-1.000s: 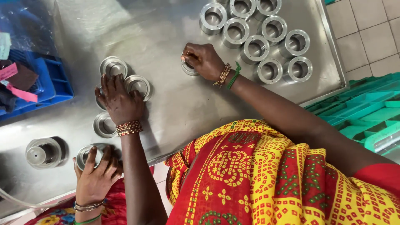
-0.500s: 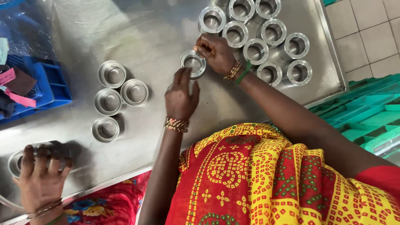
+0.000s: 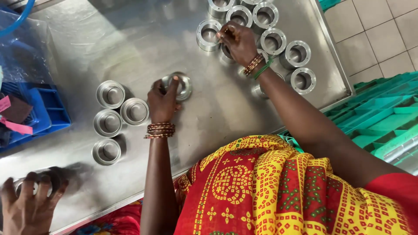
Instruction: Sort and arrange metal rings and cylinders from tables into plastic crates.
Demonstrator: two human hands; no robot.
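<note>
The fingers of the left hand [image 3: 162, 101] curl over the near rim of a round metal ring part [image 3: 179, 85], gripping it where it rests flat on the steel table [image 3: 130, 48], just right of a cluster of four similar metal cups [image 3: 114, 119]. Bangles sit at that wrist.

The right hand [image 3: 237, 41] reaches further up the table, fingertips pinched on a ring [image 3: 225, 52] mostly hidden under the palm — it sits at the edge of a packed group of flanged rings [image 3: 270, 39] that runs toward the table's far right corner. One more ring [image 3: 208, 35] lies just left of that hand, touching nothing.

At the lower left a co-worker's hand [image 3: 28, 206] is spread, fingers draped over another metal piece [image 3: 45, 176] — blurred, so I cannot tell how firmly it is held. A blue plastic tray [image 3: 41, 111] stands at the table's left edge, and green crates [image 3: 383, 126] are stacked on the tiled floor to the right.
</note>
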